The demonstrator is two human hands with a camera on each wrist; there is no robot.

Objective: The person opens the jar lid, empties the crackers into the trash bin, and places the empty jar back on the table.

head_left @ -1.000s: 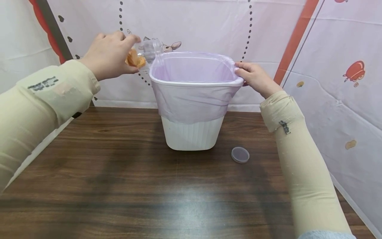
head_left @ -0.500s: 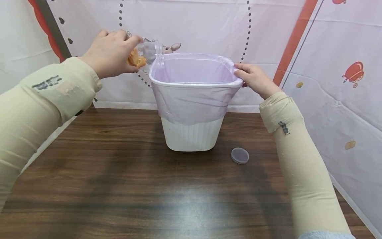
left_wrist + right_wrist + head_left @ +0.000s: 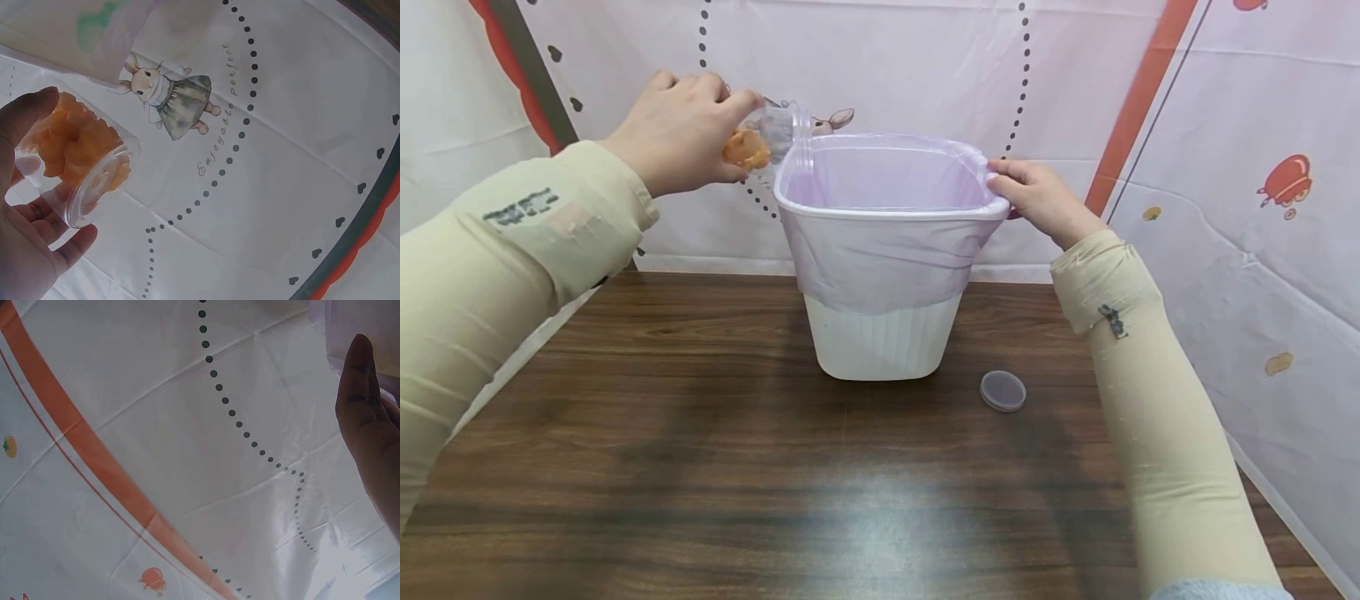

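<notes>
In the head view my left hand [image 3: 688, 133] grips a clear plastic jar [image 3: 779, 129] lying on its side. The jar's open mouth is at the left rim of a white bin [image 3: 883, 342]. Crumpled orange pieces that look like peel [image 3: 747, 150] sit inside the jar; in the left wrist view these orange pieces [image 3: 75, 137] lie near its base, thumb above and fingers below. A thin purple bag [image 3: 887, 262] lines the bin and folds over its rim. My right hand [image 3: 1045, 198] holds the bin's right rim, thumb on top, some fingers hidden behind it.
A round, translucent lid [image 3: 1003, 391] lies on the dark wooden table [image 3: 737, 483], right of the bin. Behind the table hangs a pale printed cloth [image 3: 880, 67], which also covers the sides.
My left hand and the jar have shifted slightly to the right. The orange pieces inside have turned a little. My right hand keeps its hold on the rim.
</notes>
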